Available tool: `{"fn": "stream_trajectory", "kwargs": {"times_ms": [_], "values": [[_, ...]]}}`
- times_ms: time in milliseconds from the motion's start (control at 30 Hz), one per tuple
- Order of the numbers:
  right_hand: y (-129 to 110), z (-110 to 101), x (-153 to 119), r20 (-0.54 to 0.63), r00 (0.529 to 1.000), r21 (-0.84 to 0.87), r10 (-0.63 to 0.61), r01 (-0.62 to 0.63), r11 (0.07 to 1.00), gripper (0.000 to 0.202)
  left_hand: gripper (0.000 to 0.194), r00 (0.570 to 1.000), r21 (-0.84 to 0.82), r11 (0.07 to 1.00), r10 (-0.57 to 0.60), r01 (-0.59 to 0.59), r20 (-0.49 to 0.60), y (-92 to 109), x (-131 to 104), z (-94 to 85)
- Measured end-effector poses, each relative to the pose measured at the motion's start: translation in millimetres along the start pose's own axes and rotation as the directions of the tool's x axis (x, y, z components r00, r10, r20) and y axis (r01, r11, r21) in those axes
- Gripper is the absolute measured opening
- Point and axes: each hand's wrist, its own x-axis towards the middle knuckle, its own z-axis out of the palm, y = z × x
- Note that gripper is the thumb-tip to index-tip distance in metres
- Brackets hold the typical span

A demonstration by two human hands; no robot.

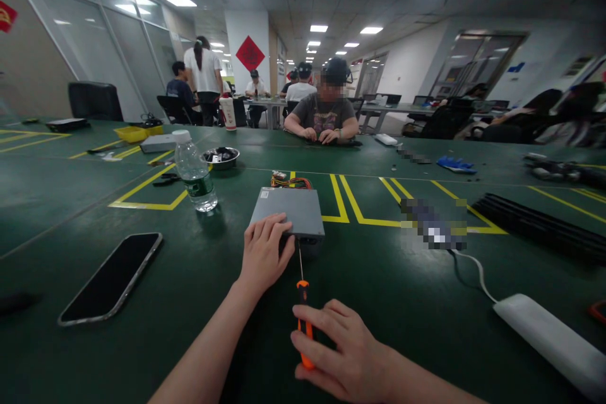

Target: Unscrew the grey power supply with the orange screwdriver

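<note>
A grey metal computer power supply [294,207] lies on the green table, a bundle of coloured wires [290,182] at its far side. My left hand [266,246] grips its near left corner, with the fingers across the top and the thumb at the front. Between the fingers and thumb of my right hand [341,342] is a screwdriver [303,293] with an orange and black handle. Its thin shaft points away from me, and the tip meets the front face of the power supply. The exact spot under the tip is too dark to make out.
Left of the power supply stand a water bottle [195,173] and a metal bowl [222,156] of small dark parts. A phone [113,278] lies at the near left. On the right are a white power strip [544,334] and a black slatted part [540,224]. A person [322,113] sits opposite.
</note>
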Motion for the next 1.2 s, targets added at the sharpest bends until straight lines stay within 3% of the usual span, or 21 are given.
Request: {"fn": "stream_trajectory", "kwargs": {"times_ms": [367, 467, 600, 667, 733, 833, 1000, 1100, 1200], "values": [[3, -6, -5, 0.051, 0.999, 0.087, 0.017, -0.022, 0.996, 0.03, 0.017, 0.999, -0.019, 1.0, -0.002, 0.001, -0.038, 2, 0, -1.2], [3, -6, -4, 0.023, 1.0, 0.038, -0.001, 0.0, 0.999, 0.026, 0.018, 0.993, -0.042, 0.999, -0.002, -0.003, -0.12, 0, -4, -1.6], [4, -1, -8, -0.091, 0.994, 0.066, 0.065, -0.059, 0.996, 0.03, 0.016, 0.963, -0.122, 0.993, -0.04, 0.008, -0.267, -6, -11, -0.5], [5, 1, -10, -0.116, 0.99, 0.071, 0.08, -0.072, 0.995, 0.031, 0.018, 0.972, -0.233, 0.972, -0.085, 0.033, -0.217, -7, -14, 1.0], [6, 1, -10, -0.11, 0.991, 0.059, 0.071, -0.065, 0.996, 0.03, 0.02, 0.974, -0.31, 0.94, -0.187, 0.141, -0.124, -7, -15, 2.1], [5, 1, -8, -0.099, 0.993, 0.039, 0.062, -0.058, 0.998, 0.028, 0.024, 0.966, -0.3, 0.927, -0.253, 0.226, -0.054, -6, -12, 1.0], [4, 0, -6, -0.096, 0.994, 0.022, 0.05, -0.048, 0.999, 0.025, 0.038, 0.989, -0.157, 0.981, -0.124, 0.11, -0.081, -5, -10, -4.9], [4, -1, -6, -0.086, 0.995, 0.029, 0.06, -0.058, 0.998, 0.023, 0.032, 0.986, -0.103, 0.995, -0.023, 0.006, -0.163, -2, -11, -7.5], [3, -4, -4, -0.051, 0.996, 0.026, 0.076, -0.075, 0.997, 0.023, 0.017, 0.983, -0.071, 0.996, 0.04, -0.053, -0.178, 4, -9, -9.1]]}}
